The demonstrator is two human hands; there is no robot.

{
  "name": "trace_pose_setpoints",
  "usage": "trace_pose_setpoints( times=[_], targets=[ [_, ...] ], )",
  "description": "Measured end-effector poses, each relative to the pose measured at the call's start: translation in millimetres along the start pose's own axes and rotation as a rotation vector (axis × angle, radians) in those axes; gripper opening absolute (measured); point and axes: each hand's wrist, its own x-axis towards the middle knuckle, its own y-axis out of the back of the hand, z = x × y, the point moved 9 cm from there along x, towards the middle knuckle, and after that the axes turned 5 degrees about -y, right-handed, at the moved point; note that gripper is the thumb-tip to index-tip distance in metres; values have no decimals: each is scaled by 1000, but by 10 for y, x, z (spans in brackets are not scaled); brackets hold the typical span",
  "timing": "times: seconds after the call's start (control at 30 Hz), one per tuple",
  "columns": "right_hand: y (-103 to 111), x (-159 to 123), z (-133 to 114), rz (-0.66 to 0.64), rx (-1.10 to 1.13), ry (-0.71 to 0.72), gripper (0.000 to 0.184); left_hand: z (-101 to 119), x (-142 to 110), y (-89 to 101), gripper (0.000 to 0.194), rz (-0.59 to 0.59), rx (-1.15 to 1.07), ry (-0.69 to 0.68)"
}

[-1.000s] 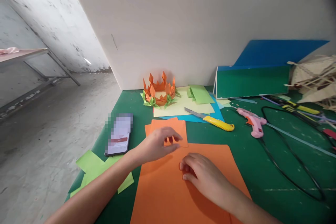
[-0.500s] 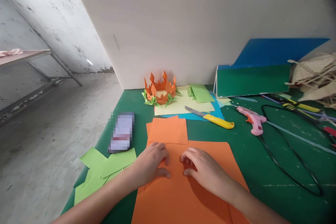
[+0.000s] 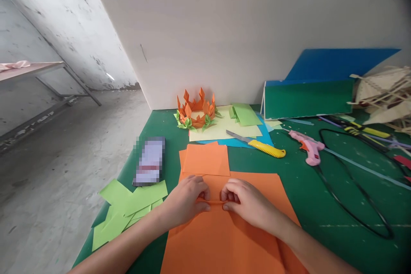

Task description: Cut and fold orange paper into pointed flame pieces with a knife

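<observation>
Between my left hand [image 3: 189, 197] and my right hand [image 3: 243, 200] runs a narrow folded orange paper piece [image 3: 215, 201]. Each hand pinches one end of it between thumb and curled fingers. It is low over large orange paper sheets [image 3: 221, 244], and its colour blends with them, so its full shape is hard to make out. Smaller orange paper rectangles [image 3: 207, 160] lie just beyond my fingers. Farther back stands an orange folded-paper crown [image 3: 188, 110] with green paper leaves around its base. Loose green paper pieces [image 3: 144, 202] are spread beside my left forearm.
A phone [image 3: 150, 160] lies at left near the table edge. A yellow-handled knife [image 3: 266, 148] with its blade exposed rests behind the orange papers. At right are a pink glue gun [image 3: 310, 147] and its looping black cord. A white board [image 3: 205, 43] stands across the back.
My fingers and thumbs have closed together. The thin orange paper piece now shows stretched between my hands, where it could not be made out before.
</observation>
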Motion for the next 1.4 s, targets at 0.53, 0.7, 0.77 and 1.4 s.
trace_pose_setpoints(
  times=[0.53, 0.7, 0.77, 1.4],
  targets=[
    [340, 55, 147, 131, 237, -35, 31, -181, -41, 264, 63, 247, -570, 194],
    [489, 71, 194, 122, 184, 0, 37, -245, -53, 134, 69, 196, -816, 243],
    [519, 79, 175, 110, 158, 44, 38, -266, -66, 82, 73, 184, -840, 264],
    [844, 150, 504, 363, 326, 9, 35, -288, -295, -82, 94, 112, -468, 327]
  ],
)
